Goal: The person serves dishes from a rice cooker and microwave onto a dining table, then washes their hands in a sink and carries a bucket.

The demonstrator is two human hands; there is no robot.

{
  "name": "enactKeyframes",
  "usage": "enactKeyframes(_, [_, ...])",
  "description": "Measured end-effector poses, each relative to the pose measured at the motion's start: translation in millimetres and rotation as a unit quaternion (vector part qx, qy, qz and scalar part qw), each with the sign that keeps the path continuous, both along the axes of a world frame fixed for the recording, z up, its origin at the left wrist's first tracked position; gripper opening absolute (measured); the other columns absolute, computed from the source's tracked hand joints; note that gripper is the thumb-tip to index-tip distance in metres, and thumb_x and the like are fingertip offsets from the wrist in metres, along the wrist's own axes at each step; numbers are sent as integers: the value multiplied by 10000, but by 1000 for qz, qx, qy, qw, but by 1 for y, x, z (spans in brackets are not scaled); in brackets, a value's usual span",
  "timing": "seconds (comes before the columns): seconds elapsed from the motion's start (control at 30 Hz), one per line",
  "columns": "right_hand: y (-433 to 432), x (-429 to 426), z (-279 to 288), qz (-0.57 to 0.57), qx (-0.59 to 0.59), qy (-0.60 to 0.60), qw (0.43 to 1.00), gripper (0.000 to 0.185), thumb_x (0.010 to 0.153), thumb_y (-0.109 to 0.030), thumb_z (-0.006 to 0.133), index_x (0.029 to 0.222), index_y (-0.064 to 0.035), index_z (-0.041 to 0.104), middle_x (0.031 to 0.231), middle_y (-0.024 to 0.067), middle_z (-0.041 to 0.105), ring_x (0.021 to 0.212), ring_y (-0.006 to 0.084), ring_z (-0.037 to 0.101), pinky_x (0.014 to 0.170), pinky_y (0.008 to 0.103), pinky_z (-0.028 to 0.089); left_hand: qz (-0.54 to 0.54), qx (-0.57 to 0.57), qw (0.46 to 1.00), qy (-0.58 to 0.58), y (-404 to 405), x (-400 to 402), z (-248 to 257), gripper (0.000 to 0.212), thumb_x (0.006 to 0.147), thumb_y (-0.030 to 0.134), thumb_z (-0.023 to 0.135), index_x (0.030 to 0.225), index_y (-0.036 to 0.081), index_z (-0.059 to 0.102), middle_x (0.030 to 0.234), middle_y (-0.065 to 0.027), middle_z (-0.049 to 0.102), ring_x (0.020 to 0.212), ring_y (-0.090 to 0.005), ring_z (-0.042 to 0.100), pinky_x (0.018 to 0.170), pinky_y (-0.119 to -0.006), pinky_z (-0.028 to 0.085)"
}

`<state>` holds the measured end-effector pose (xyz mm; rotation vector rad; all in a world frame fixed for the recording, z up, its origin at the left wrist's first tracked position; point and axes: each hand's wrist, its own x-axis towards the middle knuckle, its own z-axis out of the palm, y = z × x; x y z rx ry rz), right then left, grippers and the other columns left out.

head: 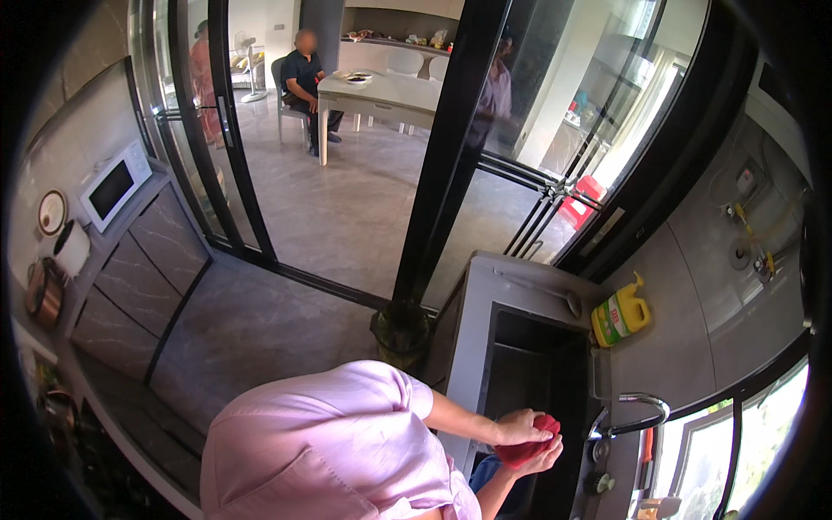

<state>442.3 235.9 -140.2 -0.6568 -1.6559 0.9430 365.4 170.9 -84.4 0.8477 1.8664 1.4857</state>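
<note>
A bunched red cloth (520,453) is squeezed between both hands over the dark sink basin (520,377). My left hand (522,427) grips it from the upper side in the picture. Below it, my right hand (541,459) cups the other side, its fingers curled around the cloth. A curved chrome faucet (640,406) stands at the sink's right edge, apart from both hands. Part of something blue (484,473) shows by the near edge of the sink, half hidden by my right forearm.
Beyond the sink stands a yellow pump bottle (617,316). A ladle (572,303) lies on the grey counter (481,279). A bin (402,335) is on the floor beside the cabinet. Past the black-framed glass doors, a person (302,84) sits at a white table (383,94).
</note>
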Motion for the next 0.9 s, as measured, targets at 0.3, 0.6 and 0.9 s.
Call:
enactKeyframes(0.3, [-21, -23, -12, 195, -453, 292, 820, 646, 821, -541, 288, 1301, -116, 215, 1317, 117, 255, 1223, 242, 233, 1012, 374, 174, 53, -40, 998, 7, 13, 22, -28, 620, 730, 591, 466, 831, -13, 561, 784, -140, 568, 735, -213, 570, 622, -290, 454])
enactKeyframes(0.6, [13, 15, -56, 491, -532, 462, 513, 450, 841, -501, 276, 883, -100, 474, 812, 45, 518, 728, 150, 492, 623, 255, 411, -261, 37, 944, -197, -22, -5, 19, 638, 728, 619, 436, 660, -3, 562, 635, -114, 568, 569, -174, 569, 481, -271, 446])
enactKeyframes(0.9, [-35, 37, -43, 314, -517, 184, 775, 567, 850, -526, 183, 1255, -131, 230, 1160, 54, 428, 1003, 173, 460, 826, 314, 391, -124, -20, 992, -26, -33, 14, -15, 727, 870, 469, 231, 306, 29, 355, 304, -102, 401, 247, -207, 416, 335, -280, 391])
